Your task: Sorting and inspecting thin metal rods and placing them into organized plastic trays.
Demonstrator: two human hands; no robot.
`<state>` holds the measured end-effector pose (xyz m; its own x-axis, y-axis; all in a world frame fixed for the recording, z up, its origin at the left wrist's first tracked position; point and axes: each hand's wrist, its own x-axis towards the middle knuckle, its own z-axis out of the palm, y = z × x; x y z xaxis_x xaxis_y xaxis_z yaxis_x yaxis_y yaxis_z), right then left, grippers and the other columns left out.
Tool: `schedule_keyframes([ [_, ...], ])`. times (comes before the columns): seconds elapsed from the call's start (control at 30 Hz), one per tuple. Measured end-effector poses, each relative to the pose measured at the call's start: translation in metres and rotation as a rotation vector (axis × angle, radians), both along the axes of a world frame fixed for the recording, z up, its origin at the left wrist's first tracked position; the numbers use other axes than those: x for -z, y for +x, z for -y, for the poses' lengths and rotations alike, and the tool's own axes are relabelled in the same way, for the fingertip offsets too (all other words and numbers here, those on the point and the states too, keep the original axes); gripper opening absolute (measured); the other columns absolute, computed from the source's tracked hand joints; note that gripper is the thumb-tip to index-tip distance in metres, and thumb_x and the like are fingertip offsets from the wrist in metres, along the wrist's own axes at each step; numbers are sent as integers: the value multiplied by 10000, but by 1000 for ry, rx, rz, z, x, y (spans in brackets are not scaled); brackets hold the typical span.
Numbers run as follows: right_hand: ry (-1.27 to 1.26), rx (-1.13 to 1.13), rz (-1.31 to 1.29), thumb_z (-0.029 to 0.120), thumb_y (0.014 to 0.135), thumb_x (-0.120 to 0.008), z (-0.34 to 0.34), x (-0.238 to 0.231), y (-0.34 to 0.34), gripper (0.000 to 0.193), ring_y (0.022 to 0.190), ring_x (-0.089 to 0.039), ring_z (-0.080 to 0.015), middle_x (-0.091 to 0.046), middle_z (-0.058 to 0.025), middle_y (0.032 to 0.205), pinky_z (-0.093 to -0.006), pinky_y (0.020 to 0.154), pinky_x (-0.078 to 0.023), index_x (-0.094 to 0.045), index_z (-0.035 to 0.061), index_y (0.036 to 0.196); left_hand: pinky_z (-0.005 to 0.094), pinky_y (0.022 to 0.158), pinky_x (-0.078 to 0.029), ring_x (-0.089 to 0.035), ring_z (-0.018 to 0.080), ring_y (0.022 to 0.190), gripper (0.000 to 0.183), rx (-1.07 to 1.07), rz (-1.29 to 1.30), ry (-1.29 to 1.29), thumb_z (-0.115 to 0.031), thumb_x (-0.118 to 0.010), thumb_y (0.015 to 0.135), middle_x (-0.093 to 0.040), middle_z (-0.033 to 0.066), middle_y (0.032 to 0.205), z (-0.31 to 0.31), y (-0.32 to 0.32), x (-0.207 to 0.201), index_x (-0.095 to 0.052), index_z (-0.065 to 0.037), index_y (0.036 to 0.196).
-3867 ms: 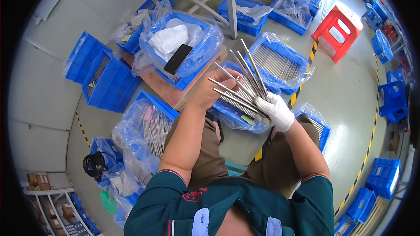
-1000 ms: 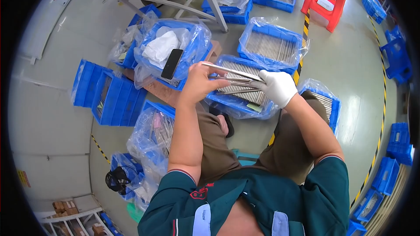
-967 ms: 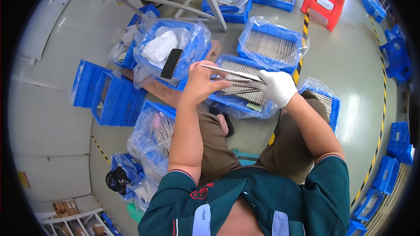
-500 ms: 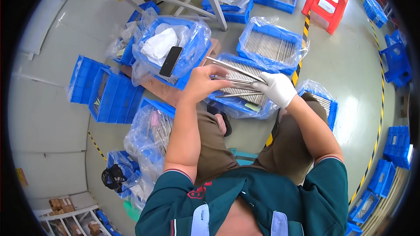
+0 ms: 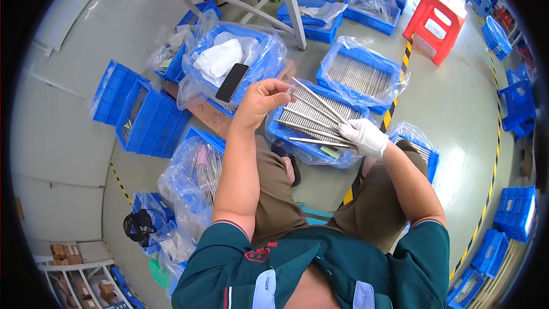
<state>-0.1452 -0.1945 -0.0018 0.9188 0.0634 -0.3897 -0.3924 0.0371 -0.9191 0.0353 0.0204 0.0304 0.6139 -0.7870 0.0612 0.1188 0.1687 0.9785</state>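
Note:
My right hand (image 5: 366,137), in a white glove, grips several thin metal rods (image 5: 314,120) by one end. They spread out like a fan toward the left. My left hand (image 5: 264,102) is bare, its thumb and forefinger pinched at the far end of one of these rods. Under the rods lies a blue crate (image 5: 274,129) lined with clear plastic, holding rows of similar rods. Behind it stands another lined blue crate (image 5: 326,84) filled with rods side by side.
A black phone (image 5: 231,82) and white cloth (image 5: 217,60) lie on a lined crate to the left. Stacked blue crates (image 5: 151,120) stand farther left. A red stool (image 5: 437,28) is at the far right, beyond yellow-black floor tape (image 5: 407,54). A metal table leg (image 5: 290,8) rises behind.
The rods have fanned out wider in my right hand. My left hand has drawn back from their middle to the far end of a rod. The view has shifted slightly.

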Motion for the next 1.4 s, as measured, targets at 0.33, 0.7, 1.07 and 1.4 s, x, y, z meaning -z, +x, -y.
schedule_keyframes([
  [0.33,129,-78,-28,547,872,-495,-5,-11,-2,498,417,-406,-78,-481,-12,506,-227,392,-274,-573,77,726,219,758,-477,-604,115,813,313,106,29,-67,-53,-703,757,-644,53,915,8,2,-3,-624,12,1052],
  [0.7,259,-160,-56,488,877,-525,-6,-5,1,439,395,-413,-69,-500,-20,536,-215,358,-278,-597,65,789,207,701,-476,-613,87,764,320,157,27,-13,-5,-705,720,-639,49,966,2,-7,1,-647,-17,1034],
  [1.07,142,-63,49,344,881,-590,-14,-10,2,303,500,-446,-62,-529,-8,611,-209,443,-336,-601,53,796,215,695,-486,-618,107,804,323,37,21,7,66,-657,720,-644,71,925,-10,-16,-5,-604,14,1034],
  [1.4,30,-103,0,425,899,-508,-19,-17,1,408,441,-435,-60,-508,-4,522,-207,408,-320,-583,65,724,244,671,-488,-627,129,767,304,190,-102,114,24,-712,711,-654,92,862,3,-26,-7,-606,28,995],
])
